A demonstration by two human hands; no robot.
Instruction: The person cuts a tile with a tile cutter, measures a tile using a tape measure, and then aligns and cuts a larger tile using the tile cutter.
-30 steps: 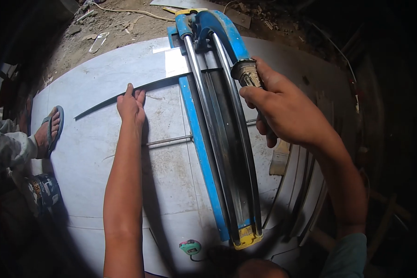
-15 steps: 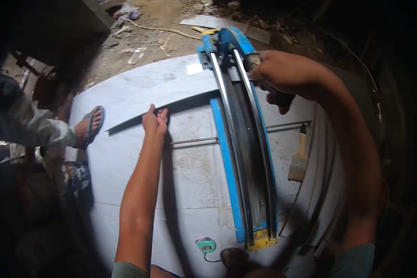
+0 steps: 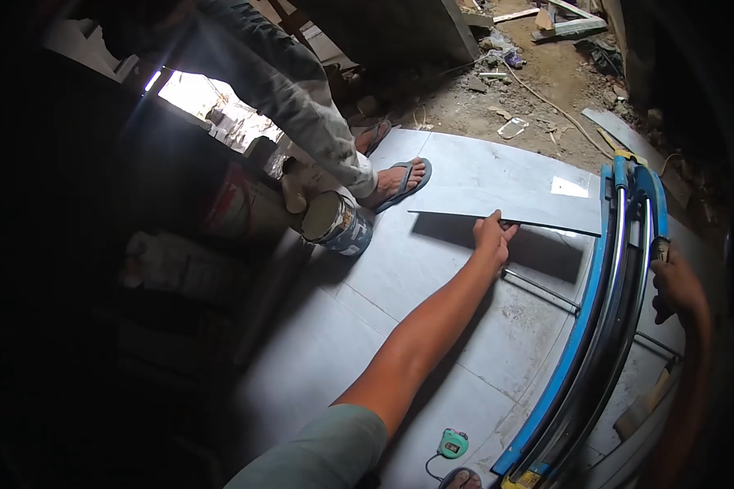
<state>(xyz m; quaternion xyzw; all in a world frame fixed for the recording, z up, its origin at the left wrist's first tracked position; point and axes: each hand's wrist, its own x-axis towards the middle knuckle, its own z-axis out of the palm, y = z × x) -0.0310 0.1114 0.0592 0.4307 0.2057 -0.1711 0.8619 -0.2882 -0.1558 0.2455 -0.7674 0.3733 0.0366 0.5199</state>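
The blue manual tile cutter point(image 3: 567, 359), with two metal rails, stands lengthwise on the floor. A pale tile point(image 3: 506, 204) reaches out from its left side, raised above the floor with a dark shadow beneath. My left hand point(image 3: 493, 238) grips the tile's near edge, fingertips on top and the rest underneath. At the cutter's far end, my right hand point(image 3: 680, 285) is wrapped round the dark handle point(image 3: 660, 248). The tile's end inside the cutter is partly hidden by the rails.
Another person's sandalled foot point(image 3: 400, 181) stands just beyond the tile's left end. A bucket point(image 3: 338, 222) is left of it. A green tape measure point(image 3: 453, 443) lies near my foot point(image 3: 462, 479); a paintbrush point(image 3: 643, 409) lies right of the cutter. Rubble and a cable point(image 3: 546, 102) lie beyond.
My view has swung left, so the cutter and both hands appear further right. The tile now looks level rather than tilted. Both hands keep their holds.
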